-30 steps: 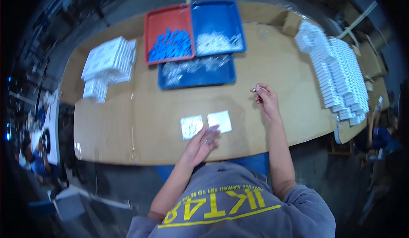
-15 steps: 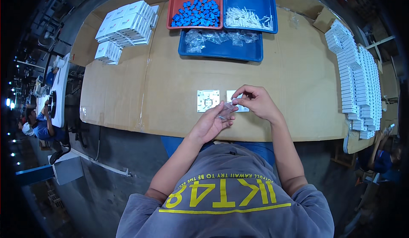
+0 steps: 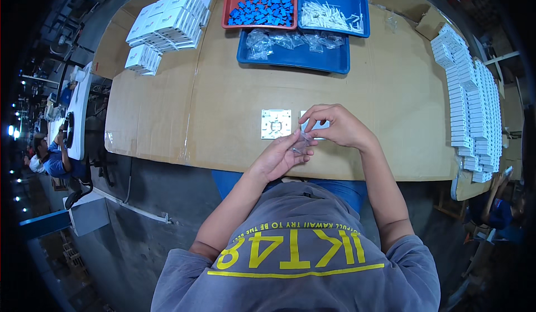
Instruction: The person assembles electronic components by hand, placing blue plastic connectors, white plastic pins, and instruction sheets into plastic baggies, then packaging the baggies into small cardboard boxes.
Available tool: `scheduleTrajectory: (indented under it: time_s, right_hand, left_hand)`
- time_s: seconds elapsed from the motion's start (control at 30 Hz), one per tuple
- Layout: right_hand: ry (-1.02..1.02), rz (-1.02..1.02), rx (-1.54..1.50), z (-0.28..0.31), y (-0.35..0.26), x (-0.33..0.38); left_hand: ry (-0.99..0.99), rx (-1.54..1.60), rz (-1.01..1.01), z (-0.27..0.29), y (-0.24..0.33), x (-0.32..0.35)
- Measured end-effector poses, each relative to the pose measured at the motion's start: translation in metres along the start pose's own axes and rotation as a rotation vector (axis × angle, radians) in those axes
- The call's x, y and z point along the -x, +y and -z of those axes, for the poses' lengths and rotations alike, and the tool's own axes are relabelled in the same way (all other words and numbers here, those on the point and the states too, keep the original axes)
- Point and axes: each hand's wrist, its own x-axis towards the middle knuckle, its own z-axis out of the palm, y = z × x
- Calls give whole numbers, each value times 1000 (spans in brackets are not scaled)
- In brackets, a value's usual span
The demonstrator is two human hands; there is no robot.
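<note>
A small clear plastic bag (image 3: pixel 301 144) is held low over the near part of the cardboard-covered table. My left hand (image 3: pixel 277 159) grips it between thumb and fingers. The fingertips of my right hand (image 3: pixel 345 126) pinch together at the bag's upper end; whether they hold anything besides its edge is too small to tell. Just beyond my left hand, a square white plate (image 3: pixel 268 115) with a round pattern in its middle lies flat. Beside it, a second white square piece (image 3: pixel 320 125) is largely hidden under my right hand.
At the back stand a red tray (image 3: pixel 229 20) of blue parts, a blue tray (image 3: pixel 365 27) of white sticks and a lower blue tray (image 3: pixel 290 64) of clear bags. White boxes (image 3: pixel 162 24) are stacked at left, more boxes (image 3: pixel 472 99) at right. Other people sit at both sides.
Both hands stay together at the plastic bag, with the right fingers shifted slightly along its upper end. The whole view has tilted a little, so the trays sit higher in the picture.
</note>
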Motion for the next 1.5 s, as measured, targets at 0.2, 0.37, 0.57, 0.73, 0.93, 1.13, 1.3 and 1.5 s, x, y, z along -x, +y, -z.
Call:
scheduleTrajectory:
  time_s: [0.2,0.37,0.57,0.73,0.93,1.13,1.3,1.5]
  right_hand:
    - [-261,0,-20,2,13,-6]
    - [-368,-133,-222,-4,25,-5]
    - [-307,-137,-287,-8,20,0]
    - [-140,-65,-162,-3,19,1]
    - [-285,-233,-116,-5,20,-3]
    - [-348,-172,-146,-18,22,-3]
    - [-170,-78,-133,11,39,-6]
    - [597,-85,203,125,69,-50]
  left_hand:
    - [-8,-44,-5,2,-2,-2]
    - [-35,-18,-28,6,-2,-2]
    - [-78,22,-47,8,-1,-2]
    - [-20,-1,-1,-2,3,-6]
    - [-37,-54,-24,0,1,-11]
    - [-27,-67,-30,16,-7,-10]
    - [-7,-13,-30,8,-6,-6]
    - [-128,19,42,29,-12,-7]
